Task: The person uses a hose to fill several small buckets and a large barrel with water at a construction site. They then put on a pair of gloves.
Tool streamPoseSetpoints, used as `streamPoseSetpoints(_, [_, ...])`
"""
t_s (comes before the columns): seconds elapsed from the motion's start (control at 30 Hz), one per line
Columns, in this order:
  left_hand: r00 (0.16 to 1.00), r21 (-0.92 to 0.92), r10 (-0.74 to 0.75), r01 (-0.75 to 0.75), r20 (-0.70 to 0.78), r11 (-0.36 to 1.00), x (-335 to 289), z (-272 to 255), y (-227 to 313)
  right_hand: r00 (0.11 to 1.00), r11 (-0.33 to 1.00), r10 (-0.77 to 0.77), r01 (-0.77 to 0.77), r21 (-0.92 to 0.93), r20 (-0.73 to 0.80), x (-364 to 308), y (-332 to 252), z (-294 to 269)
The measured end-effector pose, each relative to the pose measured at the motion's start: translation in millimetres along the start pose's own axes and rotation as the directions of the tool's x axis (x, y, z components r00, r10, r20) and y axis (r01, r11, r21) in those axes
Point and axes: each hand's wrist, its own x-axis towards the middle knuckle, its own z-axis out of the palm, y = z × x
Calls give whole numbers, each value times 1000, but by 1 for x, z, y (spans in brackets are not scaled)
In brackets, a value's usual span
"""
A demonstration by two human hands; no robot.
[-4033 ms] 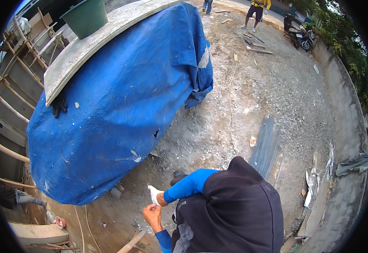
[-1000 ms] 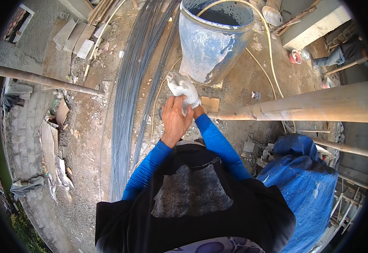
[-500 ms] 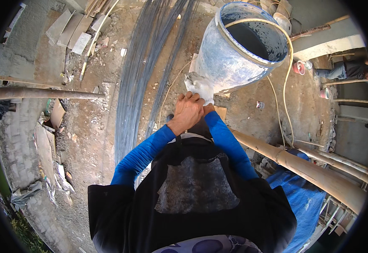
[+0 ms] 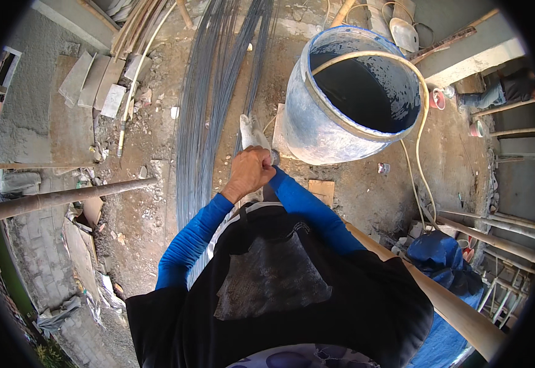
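My left hand is closed in front of my chest, its fingers curled on a crumpled, grey-stained white cloth, which may be a work glove. The cloth points away from me, over the ground beside a bundle of thin steel rods. My right forearm, in a blue sleeve, reaches in to meet the left hand. The right hand's fingers are hidden behind the left hand and the cloth. Ahead to the right stands a large blue drum, smeared with pale cement and holding dark liquid.
A pale hose loops over the drum's rim and down to the ground. Bamboo poles cross at left and right. Boards lie at the far left, a blue tarp at the right. Another person is at the far right.
Both hands have moved left with the white cloth, away from in front of the drum toward the steel rods. The view has shifted, showing more of the drum's inside.
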Motion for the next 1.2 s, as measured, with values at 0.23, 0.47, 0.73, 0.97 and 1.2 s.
streamPoseSetpoints(0.23, [999,196,29,-32,17,980,98,-19,-8,996,965,-22,-2,261,89,96,-39,13])
streamPoseSetpoints(0.47, [949,341,196,-105,-245,934,153,-49,5,971,950,-236,225,216,28,173,-106,46])
streamPoseSetpoints(0.73, [925,163,-23,91,-380,982,202,-77,-49,955,841,-191,277,465,-225,249,-159,87])
streamPoseSetpoints(0.97, [931,-70,-178,165,-320,984,284,-102,-132,911,825,-339,408,391,-234,343,-162,86])
streamPoseSetpoints(1.2, [976,-174,-82,47,-200,984,373,-170,-197,987,864,-153,155,479,-43,453,-203,136])
